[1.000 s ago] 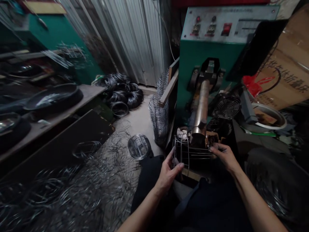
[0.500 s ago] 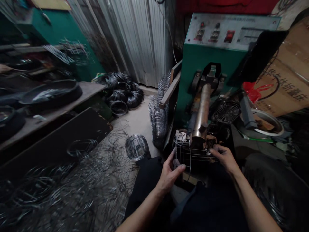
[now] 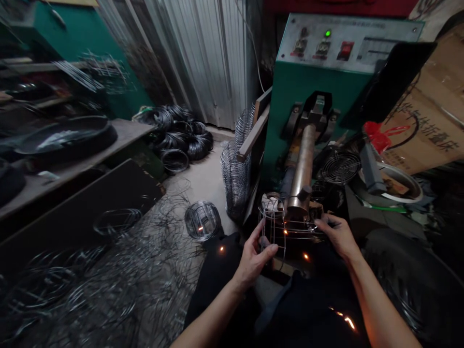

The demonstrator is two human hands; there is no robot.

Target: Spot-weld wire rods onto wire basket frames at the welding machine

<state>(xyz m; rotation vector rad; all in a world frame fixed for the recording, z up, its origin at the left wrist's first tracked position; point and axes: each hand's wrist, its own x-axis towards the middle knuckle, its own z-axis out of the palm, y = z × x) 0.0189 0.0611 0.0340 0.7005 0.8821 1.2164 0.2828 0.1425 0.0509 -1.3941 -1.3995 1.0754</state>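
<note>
A wire frame point(image 3: 274, 234) of thin metal rods sits under the thick metal arm point(image 3: 303, 169) of a green spot welder point(image 3: 286, 92). My left hand point(image 3: 254, 256) grips the frame's left side, thumb low and fingers behind the rods. At the right, my right hand point(image 3: 338, 236) pinches the ends of its horizontal wires. An orange spark point(image 3: 285, 232) glows just below the arm's tip, and others fly over my dark clothing. The exact contact point is hard to make out. On the panel a green lamp point(image 3: 327, 33) is lit.
Round wire cage point(image 3: 203, 221) and scattered wire pieces point(image 3: 108, 285) lie on the floor at left. A tall stack of wire rings point(image 3: 235, 179) stands beside the welder. Wire coils point(image 3: 181, 137) are heaped farther back. At right are a metal basin point(image 3: 416, 188) and a cardboard box point(image 3: 431, 106).
Sparks have appeared around the frame and over my legs. The panel's red lamp has gone dark and the green one has lit. My hands keep nearly the same place and hold.
</note>
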